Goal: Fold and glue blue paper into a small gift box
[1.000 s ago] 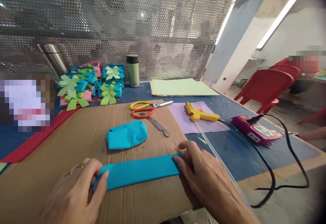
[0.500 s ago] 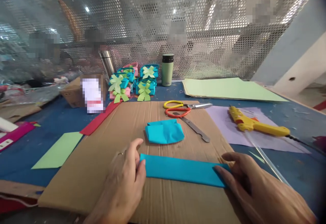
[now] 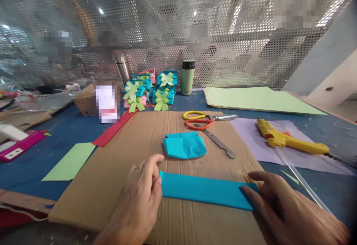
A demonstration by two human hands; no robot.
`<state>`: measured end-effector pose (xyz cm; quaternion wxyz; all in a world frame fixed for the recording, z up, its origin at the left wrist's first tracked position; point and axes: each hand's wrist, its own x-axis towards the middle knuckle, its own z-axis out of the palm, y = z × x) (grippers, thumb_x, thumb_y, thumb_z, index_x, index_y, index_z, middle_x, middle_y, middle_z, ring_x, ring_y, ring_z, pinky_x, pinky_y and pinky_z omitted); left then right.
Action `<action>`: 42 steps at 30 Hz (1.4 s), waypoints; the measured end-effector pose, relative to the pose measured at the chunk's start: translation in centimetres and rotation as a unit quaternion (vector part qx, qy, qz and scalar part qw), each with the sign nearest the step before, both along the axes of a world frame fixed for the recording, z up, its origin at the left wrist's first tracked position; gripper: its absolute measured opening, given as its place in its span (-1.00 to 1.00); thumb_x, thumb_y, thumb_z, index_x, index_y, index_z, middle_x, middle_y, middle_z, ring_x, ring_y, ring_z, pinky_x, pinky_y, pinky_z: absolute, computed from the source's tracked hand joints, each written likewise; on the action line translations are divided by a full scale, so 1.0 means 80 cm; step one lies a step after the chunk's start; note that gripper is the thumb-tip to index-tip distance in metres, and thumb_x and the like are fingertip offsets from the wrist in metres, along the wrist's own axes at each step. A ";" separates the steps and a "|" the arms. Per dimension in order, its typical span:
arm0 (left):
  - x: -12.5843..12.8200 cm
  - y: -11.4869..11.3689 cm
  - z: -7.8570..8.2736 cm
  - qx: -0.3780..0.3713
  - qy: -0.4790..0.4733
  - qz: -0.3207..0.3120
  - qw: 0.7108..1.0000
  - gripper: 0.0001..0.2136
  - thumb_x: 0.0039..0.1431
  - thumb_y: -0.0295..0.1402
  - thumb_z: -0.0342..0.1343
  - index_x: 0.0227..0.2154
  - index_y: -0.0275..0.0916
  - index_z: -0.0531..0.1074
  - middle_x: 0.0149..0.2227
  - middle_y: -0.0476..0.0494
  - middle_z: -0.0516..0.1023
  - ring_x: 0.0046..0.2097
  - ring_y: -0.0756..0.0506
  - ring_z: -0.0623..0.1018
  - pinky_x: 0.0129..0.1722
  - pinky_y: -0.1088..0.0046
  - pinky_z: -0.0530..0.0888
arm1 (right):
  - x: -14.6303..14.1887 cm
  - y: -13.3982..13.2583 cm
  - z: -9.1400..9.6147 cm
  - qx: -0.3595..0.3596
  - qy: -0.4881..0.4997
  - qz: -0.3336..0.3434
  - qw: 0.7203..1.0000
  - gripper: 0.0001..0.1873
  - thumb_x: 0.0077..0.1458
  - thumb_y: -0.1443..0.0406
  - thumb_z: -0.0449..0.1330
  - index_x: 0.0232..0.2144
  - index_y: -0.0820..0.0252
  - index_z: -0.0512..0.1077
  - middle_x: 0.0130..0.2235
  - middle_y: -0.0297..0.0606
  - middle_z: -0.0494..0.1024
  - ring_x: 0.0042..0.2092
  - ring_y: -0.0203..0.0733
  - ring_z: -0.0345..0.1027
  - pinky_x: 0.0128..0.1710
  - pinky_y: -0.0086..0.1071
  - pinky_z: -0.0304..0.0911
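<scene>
A long folded strip of blue paper (image 3: 203,190) lies flat on a brown cardboard sheet (image 3: 117,163). My left hand (image 3: 139,196) pinches the strip's left end between thumb and fingers, a ring on one finger. My right hand (image 3: 281,208) presses down on the strip's right end with its fingers laid over it. Just beyond the strip sits a small folded blue paper piece (image 3: 184,145).
Scissors with yellow and orange handles (image 3: 202,120), a metal blade (image 3: 220,144), a yellow glue gun (image 3: 287,141) on lilac paper, green paper sheets (image 3: 259,98), a green flask (image 3: 187,77), finished blue and pink paper boxes (image 3: 150,90), a red strip (image 3: 114,128). People sit behind a mesh screen.
The view has swung left, bringing more of the table's left side in. Both hands keep hold of the strip's two ends; the strip now lies nearly level.
</scene>
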<state>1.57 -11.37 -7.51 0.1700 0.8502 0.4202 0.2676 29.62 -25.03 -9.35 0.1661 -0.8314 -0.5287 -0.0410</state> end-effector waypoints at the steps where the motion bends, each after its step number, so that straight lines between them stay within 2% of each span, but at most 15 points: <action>1: 0.000 0.000 0.000 0.000 0.001 0.000 1.000 -0.68 0.30 -0.47 -0.17 0.07 -0.07 0.19 -0.36 -0.02 0.40 -0.32 -0.13 0.42 -0.33 0.30 0.34 | 0.001 0.000 0.000 -0.002 -0.002 -0.002 1.000 -0.47 0.22 -0.18 -0.11 -0.07 -0.02 0.37 -0.34 -0.26 0.67 -0.36 0.03 0.59 -0.59 -0.27 0.33; 7: 0.002 0.002 -0.003 0.019 0.002 0.013 1.000 -0.65 0.27 -0.50 -0.15 0.08 -0.10 0.20 -0.36 -0.03 0.41 -0.32 -0.13 0.42 -0.31 0.30 0.35 | 0.002 -0.001 0.000 -0.003 -0.011 0.000 1.000 -0.49 0.23 -0.16 -0.09 -0.07 -0.01 0.39 -0.29 -0.23 0.68 -0.36 0.02 0.59 -0.60 -0.29 0.32; 18: 0.006 -0.002 -0.008 0.068 0.004 0.044 0.997 -0.71 0.25 -0.50 -0.12 0.00 -0.12 0.23 -0.41 -0.03 0.39 -0.35 -0.15 0.42 -0.38 0.33 0.32 | -0.004 0.000 0.005 0.008 -0.013 0.015 1.000 -0.49 0.25 -0.14 -0.09 -0.07 0.03 0.38 -0.40 -0.23 0.65 -0.44 0.01 0.56 -0.59 -0.28 0.27; 25: 0.005 -0.004 -0.002 0.043 0.036 0.054 0.997 -0.92 0.26 -0.46 -0.09 -0.25 -0.14 0.21 -0.40 -0.04 0.35 -0.34 -0.15 0.39 -0.39 0.37 0.25 | -0.006 0.000 0.008 -0.003 -0.013 -0.001 1.000 -0.46 0.22 -0.20 -0.11 -0.09 -0.01 0.37 -0.46 -0.30 0.60 -0.43 0.02 0.54 -0.50 -0.20 0.33; 31: 0.008 -0.006 0.005 0.113 0.053 0.015 0.992 -0.85 0.28 -0.53 -0.14 -0.30 -0.16 0.27 -0.35 -0.09 0.37 -0.27 -0.17 0.39 -0.31 0.32 0.23 | -0.011 0.003 0.014 0.016 -0.021 0.000 1.000 -0.49 0.23 -0.16 -0.10 -0.13 0.01 0.39 -0.45 -0.26 0.63 -0.47 0.03 0.54 -0.58 -0.25 0.29; 34: 0.006 -0.007 0.004 0.160 0.050 0.029 0.985 -0.86 0.29 -0.52 -0.11 -0.27 -0.18 0.31 -0.29 -0.11 0.41 -0.26 -0.15 0.39 -0.28 0.30 0.21 | -0.014 0.004 0.020 0.035 -0.032 0.008 0.999 -0.55 0.22 -0.11 -0.05 -0.17 0.04 0.41 -0.42 -0.22 0.65 -0.46 0.05 0.55 -0.58 -0.25 0.30; 36: 0.003 -0.006 0.003 0.188 0.054 0.012 0.981 -0.87 0.30 -0.51 -0.07 -0.24 -0.18 0.35 -0.25 -0.12 0.45 -0.25 -0.15 0.41 -0.28 0.30 0.20 | -0.016 0.005 0.024 0.044 -0.039 0.013 0.998 -0.59 0.22 -0.07 -0.03 -0.18 0.05 0.42 -0.43 -0.24 0.65 -0.47 0.04 0.55 -0.58 -0.25 0.30; 40: -0.005 -0.003 0.001 0.232 0.077 -0.056 0.968 -0.80 0.28 -0.55 -0.03 -0.29 -0.16 0.45 -0.33 -0.05 0.51 -0.29 -0.12 0.44 -0.29 0.31 0.16 | -0.022 0.007 0.032 0.054 -0.047 0.023 0.997 -0.60 0.24 -0.03 -0.04 -0.22 0.07 0.43 -0.50 -0.27 0.62 -0.51 0.01 0.52 -0.61 -0.28 0.25; 42: -0.008 -0.003 0.000 0.240 0.090 -0.066 0.964 -0.76 0.25 -0.59 -0.05 -0.33 -0.16 0.46 -0.37 -0.04 0.51 -0.32 -0.12 0.45 -0.27 0.29 0.17 | -0.024 0.008 0.035 0.058 -0.054 0.023 0.997 -0.61 0.23 -0.02 -0.03 -0.25 0.08 0.43 -0.49 -0.24 0.63 -0.52 0.01 0.52 -0.61 -0.29 0.24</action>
